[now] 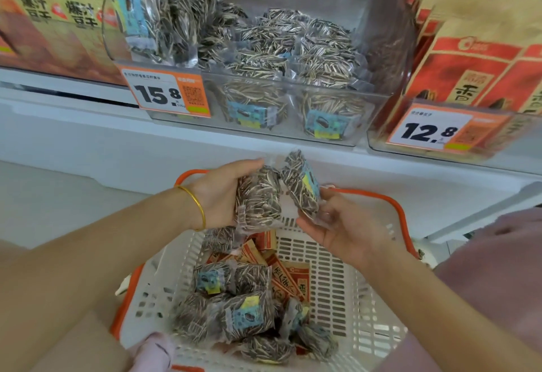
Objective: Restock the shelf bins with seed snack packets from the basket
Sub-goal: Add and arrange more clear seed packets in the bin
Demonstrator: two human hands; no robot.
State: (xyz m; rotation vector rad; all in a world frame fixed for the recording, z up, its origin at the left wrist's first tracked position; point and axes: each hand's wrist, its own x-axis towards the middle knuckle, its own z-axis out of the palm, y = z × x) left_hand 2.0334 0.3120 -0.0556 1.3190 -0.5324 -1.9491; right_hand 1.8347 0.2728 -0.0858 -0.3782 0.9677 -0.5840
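Observation:
My left hand (218, 192) grips a clear packet of striped sunflower seeds (259, 198) above the basket. My right hand (343, 225) holds a second seed packet (300, 186) with a blue label by its lower edge, right beside the first. Both packets hang just below the shelf edge. Under my hands, the white slotted basket (331, 280) with orange rim holds several more clear seed packets (231, 310) and red paper packets (289, 277). The clear shelf bin (378, 98) above, marked 15.8, is partly filled with the same seed packets (293, 48).
A neighbouring bin on the right holds red and tan paper bags (481, 57) behind a 12.8 price tag (434, 131). Orange snack bags (55, 16) fill the shelf at left. The white shelf ledge (117, 142) runs across just above my hands.

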